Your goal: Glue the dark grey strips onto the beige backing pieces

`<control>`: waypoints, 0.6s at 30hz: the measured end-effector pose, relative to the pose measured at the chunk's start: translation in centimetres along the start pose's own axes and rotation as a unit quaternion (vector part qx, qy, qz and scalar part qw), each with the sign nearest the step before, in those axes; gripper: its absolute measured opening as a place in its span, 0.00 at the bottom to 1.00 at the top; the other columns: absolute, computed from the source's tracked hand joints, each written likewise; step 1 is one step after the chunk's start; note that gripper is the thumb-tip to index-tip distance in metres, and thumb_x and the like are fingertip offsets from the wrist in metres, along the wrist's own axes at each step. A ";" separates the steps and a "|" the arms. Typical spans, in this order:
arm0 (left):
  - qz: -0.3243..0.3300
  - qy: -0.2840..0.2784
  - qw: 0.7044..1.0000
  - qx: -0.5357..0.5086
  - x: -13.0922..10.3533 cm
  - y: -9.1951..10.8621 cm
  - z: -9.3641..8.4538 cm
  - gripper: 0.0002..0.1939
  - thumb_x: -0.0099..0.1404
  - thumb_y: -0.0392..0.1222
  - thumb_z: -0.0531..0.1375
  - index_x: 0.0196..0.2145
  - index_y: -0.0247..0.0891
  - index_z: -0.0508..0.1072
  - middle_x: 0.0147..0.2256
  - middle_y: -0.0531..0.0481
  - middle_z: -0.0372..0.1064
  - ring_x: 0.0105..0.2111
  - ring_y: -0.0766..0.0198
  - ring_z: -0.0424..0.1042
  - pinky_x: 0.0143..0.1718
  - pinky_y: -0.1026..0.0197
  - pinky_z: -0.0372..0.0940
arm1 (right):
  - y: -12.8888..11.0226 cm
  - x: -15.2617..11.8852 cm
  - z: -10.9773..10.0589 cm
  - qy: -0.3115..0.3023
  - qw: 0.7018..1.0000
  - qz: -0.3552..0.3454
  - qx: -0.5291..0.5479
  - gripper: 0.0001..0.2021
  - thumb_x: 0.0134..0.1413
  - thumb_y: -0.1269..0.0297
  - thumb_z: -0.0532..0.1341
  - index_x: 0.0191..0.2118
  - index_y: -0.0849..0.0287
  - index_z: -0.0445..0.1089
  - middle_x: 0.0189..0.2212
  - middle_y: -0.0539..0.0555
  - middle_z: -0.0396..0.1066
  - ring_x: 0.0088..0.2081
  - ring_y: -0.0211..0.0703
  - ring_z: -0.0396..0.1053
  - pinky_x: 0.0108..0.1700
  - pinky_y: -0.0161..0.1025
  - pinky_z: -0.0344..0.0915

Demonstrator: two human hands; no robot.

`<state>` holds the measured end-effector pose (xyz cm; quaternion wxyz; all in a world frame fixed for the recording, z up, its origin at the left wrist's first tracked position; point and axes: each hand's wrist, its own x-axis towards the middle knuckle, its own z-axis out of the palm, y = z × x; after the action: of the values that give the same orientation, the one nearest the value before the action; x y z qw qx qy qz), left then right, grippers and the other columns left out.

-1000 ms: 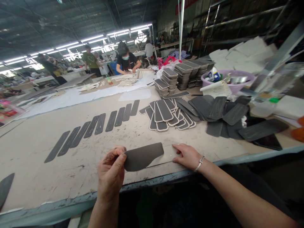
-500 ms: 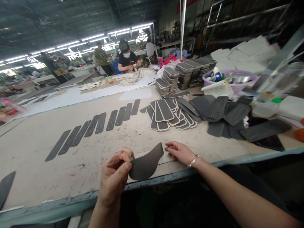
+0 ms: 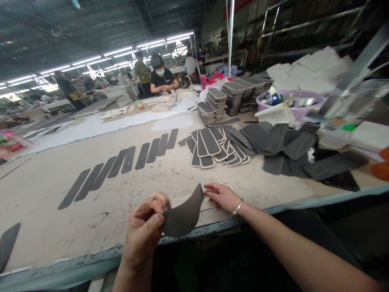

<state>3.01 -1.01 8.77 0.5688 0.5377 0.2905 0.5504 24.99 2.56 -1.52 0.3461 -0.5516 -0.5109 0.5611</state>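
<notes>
My left hand (image 3: 146,229) pinches the left end of a flexible dark grey piece (image 3: 184,215) between thumb and fingers. The piece curves in the air above the table's near edge, its far corner bent upward. Beside that corner is my right hand (image 3: 223,196), palm down with its fingers stretched out; whether the fingertips touch the piece I cannot tell. A pale flat piece (image 3: 232,187) with a rounded end lies on the table, partly under my right hand. Farther in, dark strips (image 3: 127,159) lie in a slanting row.
Pale-edged dark panels (image 3: 209,142) lie heaped beyond my right hand, with stacked panels (image 3: 216,101) behind. Loose dark pieces (image 3: 273,140) spread to the right, near a purple basin (image 3: 316,99). A co-worker (image 3: 164,81) in a mask stands across the table.
The dark grey piece has bent more sharply, its far corner rising. My right hand has moved left, closer to that corner. My left hand keeps its pinch and has shifted slightly left.
</notes>
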 end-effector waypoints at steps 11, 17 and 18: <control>-0.085 0.166 0.977 0.098 1.1 -2.2 -3.5 0.10 0.50 0.42 0.64 0.24 0.34 0.68 0.25 0.52 0.61 0.25 0.70 0.59 0.24 0.69 0.54 | -0.8 -1.5 -6.2 0.083 0.988 -0.045 -0.123 0.15 0.43 0.62 0.58 0.39 0.59 0.62 0.20 0.44 0.62 0.22 0.33 0.61 0.24 0.31 0.57; -0.210 0.165 0.930 0.253 1.7 -6.3 -5.4 0.15 0.47 0.49 0.64 0.22 0.33 0.69 0.20 0.54 0.62 0.19 0.71 0.57 0.21 0.68 0.51 | 1.2 -2.0 -8.3 0.101 0.947 0.029 -0.304 0.11 0.42 0.64 0.57 0.36 0.58 0.62 0.20 0.44 0.67 0.22 0.35 0.64 0.25 0.33 0.56; -0.217 0.157 0.924 0.274 1.6 -6.8 -5.6 0.16 0.47 0.50 0.64 0.22 0.33 0.69 0.20 0.53 0.63 0.20 0.70 0.59 0.22 0.68 0.52 | 1.3 -2.0 -8.1 0.105 0.940 0.039 -0.324 0.10 0.42 0.64 0.57 0.35 0.57 0.63 0.20 0.45 0.68 0.23 0.36 0.64 0.25 0.33 0.55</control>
<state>0.35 3.41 1.41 0.4520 0.5029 0.6250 0.3900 33.41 1.93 -1.15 0.1789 -0.7092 -0.6037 0.3171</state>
